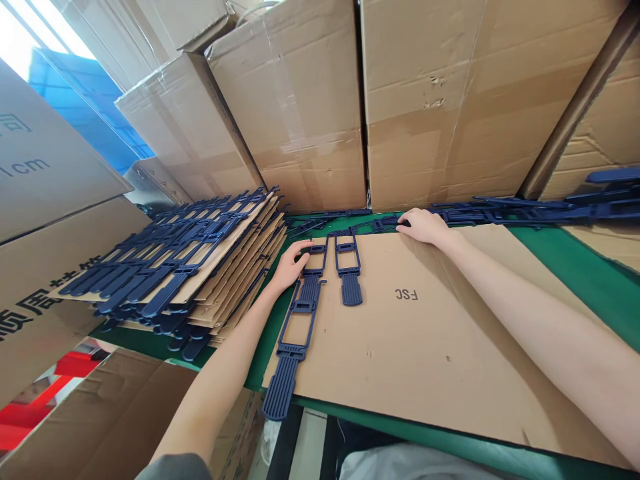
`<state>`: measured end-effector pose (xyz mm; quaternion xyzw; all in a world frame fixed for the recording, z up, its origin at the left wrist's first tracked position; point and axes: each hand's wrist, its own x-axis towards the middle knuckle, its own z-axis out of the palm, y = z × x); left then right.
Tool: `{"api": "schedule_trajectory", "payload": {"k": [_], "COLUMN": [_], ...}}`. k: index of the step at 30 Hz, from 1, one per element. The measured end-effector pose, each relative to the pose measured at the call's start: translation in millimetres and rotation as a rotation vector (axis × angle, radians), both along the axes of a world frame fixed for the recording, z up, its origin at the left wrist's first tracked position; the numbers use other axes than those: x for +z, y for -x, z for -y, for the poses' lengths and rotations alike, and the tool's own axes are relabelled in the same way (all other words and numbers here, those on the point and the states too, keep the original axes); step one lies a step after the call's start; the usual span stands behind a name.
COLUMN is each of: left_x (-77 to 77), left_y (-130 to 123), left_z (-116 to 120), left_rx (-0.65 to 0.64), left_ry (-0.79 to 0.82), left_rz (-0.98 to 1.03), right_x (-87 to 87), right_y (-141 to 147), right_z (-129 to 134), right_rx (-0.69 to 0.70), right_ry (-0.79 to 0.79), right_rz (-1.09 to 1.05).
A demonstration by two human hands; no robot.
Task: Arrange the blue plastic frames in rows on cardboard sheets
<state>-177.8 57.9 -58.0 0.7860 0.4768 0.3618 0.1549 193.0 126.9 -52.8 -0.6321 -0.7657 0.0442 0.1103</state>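
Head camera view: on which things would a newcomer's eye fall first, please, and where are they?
Probably the large flat brown cardboard sheet printed FSC, in the middle, with ribbed dark-blue plastic pieces at its left side and the bare left hand at them. Next, the stack of brown cardboard sheets layered with similar pieces, on the left. Large brown cardboard boxes stand behind.

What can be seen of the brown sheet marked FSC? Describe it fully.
The brown sheet looks like cardboard, printed with dark letters and bearing a few small marks. It lies flat on a green surface. Dark blue ribbed pieces rest along its left side, the nearest overhanging its front edge. The left hand is by its far left corner, the right hand by its far edge. Whether the right forearm touches it is unclear.
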Motion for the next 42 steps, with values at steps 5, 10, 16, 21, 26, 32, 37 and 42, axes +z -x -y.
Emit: {"api": "schedule_trajectory", "payload": {"k": [5,10,16,21,26,32,37,42], "left_x": [0.5,1.6,3.3,5.5,6.7,5.8,14.5,25.9], "left_y": [-0.3,-1.5,-3.1,-4.3,-4.3,-3.5,-7.7,-13.9], "left_z": [0.2,1.3,3.3,4.6,4.9,3.9,9.0,15.4], "left_rx": [-0.004,0.000,0.005,-0.003,-0.002,-0.006,-0.009,-0.003], "left_ry": [-0.006,-0.004,-0.005,-0.028,-0.031,-0.025,-0.058,-0.072], "left_rz": [-0.007,-0.019,-0.042,-0.058,-0.067,-0.052,0.010,0.174], "right_x": [3.0,1.4,-1.0,-0.1,10.6,54.1,96.7,116.5], "right_y": [4.5,10.3,16.7,17.6,11.4,4.6,13.4,33.8], "right_z": [1.3,2.1,5.5,9.8,7.3,11.2,35.1,59.5], "right_rx": [-0.040,0.059,0.075,0.031,0.020,-0.003,0.091,0.249], "right_ry": [-0.002,-0.097,-0.165,-0.218,-0.270,-0.473,-0.565,-0.534], "right_rz": [0.052,0.068,0.086,0.078,-0.072,-0.303,-0.443,-0.611]}}
